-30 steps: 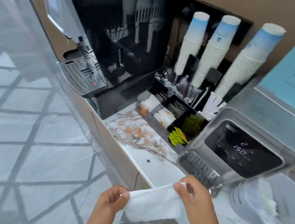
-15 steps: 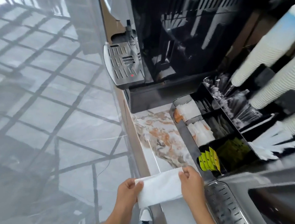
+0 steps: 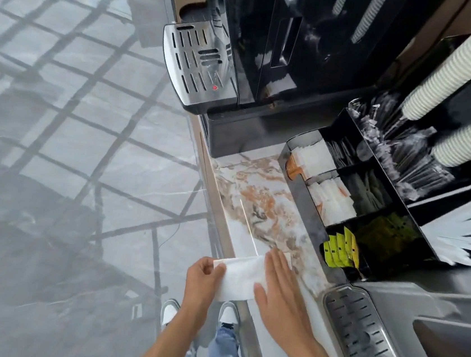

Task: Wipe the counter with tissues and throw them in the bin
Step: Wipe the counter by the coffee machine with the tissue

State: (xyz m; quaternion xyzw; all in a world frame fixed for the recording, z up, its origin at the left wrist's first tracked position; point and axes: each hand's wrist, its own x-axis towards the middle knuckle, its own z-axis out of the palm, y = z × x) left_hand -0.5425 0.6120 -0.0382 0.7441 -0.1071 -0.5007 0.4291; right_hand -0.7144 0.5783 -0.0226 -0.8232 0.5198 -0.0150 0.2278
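The fingers of the right hand (image 3: 276, 288) are extended and laid flat, palm down, on the right part of a white folded paper tissue (image 3: 239, 278), which is thereby pressed onto the marble-patterned counter top (image 3: 258, 201) at its front edge. The left end of the tissue is pinched between the thumb and curled fingers of the left hand (image 3: 204, 277), which is held at the counter's edge, partly over the floor. The tissue is seen to overhang that edge slightly. Just beyond the right hand, brown and orange veining is noted on the counter surface. To the right, close to the right wrist, a perforated metal drip tray (image 3: 362, 339) of a grey machine is observed. Behind it, a black compartmented organiser (image 3: 313, 207) is set on the counter, with yellow sachets (image 3: 340, 250) in its nearest compartment and white packets in those farther back. Stacks of white ribbed paper cups (image 3: 457, 71) are recorded at the upper right. A glossy black coffee machine (image 3: 287, 52) stands at the far end of the counter. Grey floor tiles (image 3: 69, 159) lie to the left.
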